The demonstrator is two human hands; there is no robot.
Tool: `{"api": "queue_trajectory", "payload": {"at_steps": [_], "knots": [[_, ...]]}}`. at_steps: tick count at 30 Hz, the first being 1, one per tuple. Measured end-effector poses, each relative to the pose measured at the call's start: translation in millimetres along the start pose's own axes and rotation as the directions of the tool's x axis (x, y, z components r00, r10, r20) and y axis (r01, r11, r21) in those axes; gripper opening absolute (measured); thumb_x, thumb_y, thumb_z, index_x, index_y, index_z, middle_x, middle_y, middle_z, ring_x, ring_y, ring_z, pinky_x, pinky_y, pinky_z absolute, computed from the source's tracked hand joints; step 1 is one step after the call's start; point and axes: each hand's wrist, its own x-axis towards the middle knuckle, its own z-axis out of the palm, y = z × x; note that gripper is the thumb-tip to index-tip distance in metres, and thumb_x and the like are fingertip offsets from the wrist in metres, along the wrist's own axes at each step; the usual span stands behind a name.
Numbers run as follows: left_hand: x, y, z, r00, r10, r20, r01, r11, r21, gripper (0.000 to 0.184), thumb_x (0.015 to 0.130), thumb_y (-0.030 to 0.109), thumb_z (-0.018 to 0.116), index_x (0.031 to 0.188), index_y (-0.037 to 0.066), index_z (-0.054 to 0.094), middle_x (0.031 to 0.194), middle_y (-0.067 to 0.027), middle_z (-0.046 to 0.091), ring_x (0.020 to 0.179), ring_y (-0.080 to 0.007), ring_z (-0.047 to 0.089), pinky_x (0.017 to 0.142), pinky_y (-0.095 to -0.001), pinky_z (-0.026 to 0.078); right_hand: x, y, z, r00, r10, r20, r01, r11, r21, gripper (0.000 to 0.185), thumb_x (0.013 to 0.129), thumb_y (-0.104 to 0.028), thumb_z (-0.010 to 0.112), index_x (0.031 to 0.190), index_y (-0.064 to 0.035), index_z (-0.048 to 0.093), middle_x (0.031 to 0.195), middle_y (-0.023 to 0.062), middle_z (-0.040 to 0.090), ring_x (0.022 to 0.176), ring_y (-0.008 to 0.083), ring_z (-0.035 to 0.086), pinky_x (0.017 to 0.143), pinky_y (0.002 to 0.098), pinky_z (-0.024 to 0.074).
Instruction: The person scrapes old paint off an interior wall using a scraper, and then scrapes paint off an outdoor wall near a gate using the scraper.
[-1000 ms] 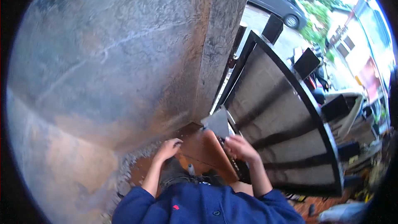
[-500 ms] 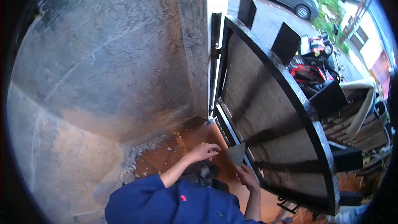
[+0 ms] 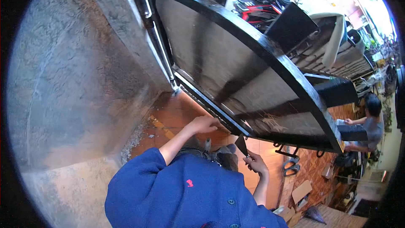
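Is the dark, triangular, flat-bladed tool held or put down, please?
Held: the right hand grips one end of the dark triangular tool, and the rest projects beyond it.

daylight kinda blown out top right | gate rim (image 3: 262, 39) catching glare, shadowy bands across its panel (image 3: 241, 68) | wall (image 3: 76, 84) way dimmer | heavy fisheye bend, black corners

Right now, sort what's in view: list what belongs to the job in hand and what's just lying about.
Likely part of the job:
- flat-bladed tool, held in the right hand
- perhaps the pale rubble along the wall

Apparently just lying about:
- sandals on the tiles
- red-and-black motorbike beyond the gate
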Motion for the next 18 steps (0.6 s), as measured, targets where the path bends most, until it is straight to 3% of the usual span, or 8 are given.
{"api": "queue_trajectory", "payload": {"at_steps": [2, 4, 7, 10, 12, 16, 18], "knots": [[4.0, 14.1, 17.2, 0.996, 0.083, 0.031, -0.083, 0.997, 0.004, 0.033, 0.082, 0.029, 0.052, 0.111, 0.013, 0.056, 0.099, -0.0136, 0.063, 0.092, -0.0342, 0.059, 0.078, -0.0442, 0.047, -11.0, 1.7, -18.1, 0.994, 0.074, 0.080, -0.059, 0.982, -0.180, 0.053, 0.083, -0.023, 0.062, 0.133, -0.0216, 0.044, 0.063, -0.0009, 0.052, 0.046, 0.0058, 0.046, 0.040, 0.0205, 0.0362], [8.6, 32.7, 34.7, 0.991, 0.125, 0.046, -0.123, 0.992, -0.036, 0.033, 0.083, 0.029, 0.052, 0.110, 0.012, 0.056, 0.099, -0.0135, 0.063, 0.091, -0.0326, 0.060, 0.077, -0.0423, 0.048, -14.5, 16.4, -39.5, 0.993, 0.070, 0.095, -0.054, 0.985, -0.165, 0.048, 0.083, -0.026, 0.062, 0.129, -0.0203, 0.049, 0.062, -0.0011, 0.052, 0.046, 0.0060, 0.045, 0.040, 0.0205, 0.0356], [17.3, 70.2, 55.6, 0.971, 0.229, 0.069, -0.218, 0.966, -0.137, 0.036, 0.085, 0.032, 0.051, 0.109, 0.007, 0.057, 0.094, -0.0137, 0.064, 0.086, -0.0286, 0.062, 0.074, -0.0371, 0.048, -9.9, 31.6, -78.4, 0.974, 0.173, 0.148, -0.116, 0.937, -0.331, 0.039, 0.083, -0.026, 0.061, 0.121, -0.0173, 0.056, 0.062, -0.0012, 0.052, 0.047, 0.0060, 0.044, 0.041, 0.0209, 0.0352], [37.1, 105.0, 98.7, 0.953, 0.295, 0.068, -0.266, 0.923, -0.278, 0.036, 0.085, 0.032, 0.052, 0.108, 0.005, 0.057, 0.091, -0.0141, 0.065, 0.083, -0.0286, 0.063, 0.073, -0.0372, 0.049, -4.6, 49.0, -122.8, 0.955, 0.210, 0.210, -0.102, 0.895, -0.433, 0.027, 0.083, -0.031, 0.062, 0.099, -0.0092, 0.064, 0.061, -0.0010, 0.053, 0.047, 0.0057, 0.044, 0.042, 0.0219, 0.0353], [48.4, 127.6, 123.8, 0.961, 0.274, 0.046, -0.251, 0.927, -0.280, 0.038, 0.085, 0.035, 0.053, 0.108, 0.006, 0.057, 0.090, -0.0140, 0.065, 0.082, -0.0283, 0.063, 0.074, -0.0374, 0.049, -2.9, 61.2, -152.2, 0.955, 0.185, 0.233, -0.058, 0.883, -0.466, 0.028, 0.083, -0.035, 0.063, 0.086, -0.0070, 0.065, 0.060, -0.0012, 0.054, 0.048, 0.0063, 0.045, 0.043, 0.0233, 0.0362], [60.9, 170.7, 163.8, 0.992, 0.098, 0.077, -0.080, 0.974, -0.210, 0.042, 0.083, 0.040, 0.055, 0.108, 0.007, 0.058, 0.096, -0.0144, 0.065, 0.087, -0.0285, 0.063, 0.076, -0.0369, 0.048, 2.2, 87.6, -208.8, 0.938, 0.165, 0.305, 0.028, 0.841, -0.541, 0.033, 0.082, -0.037, 0.063, 0.089, -0.0052, 0.065, 0.060, -0.0007, 0.053, 0.047, 0.0074, 0.044, 0.042, 0.0238, 0.0365], [59.2, 192.0, 176.2, 0.985, -0.003, 0.174, 0.034, 0.984, -0.173, 0.044, 0.084, 0.043, 0.055, 0.108, 0.007, 0.059, 0.099, -0.0147, 0.064, 0.089, -0.0292, 0.062, 0.078, -0.0368, 0.047, 0.6, 105.6, -230.9, 0.926, 0.152, 0.346, 0.062, 0.842, -0.536, 0.035, 0.081, -0.038, 0.064, 0.093, -0.0047, 0.065, 0.059, -0.0002, 0.053, 0.046, 0.0077, 0.044, 0.041, 0.0235, 0.0356]]}}
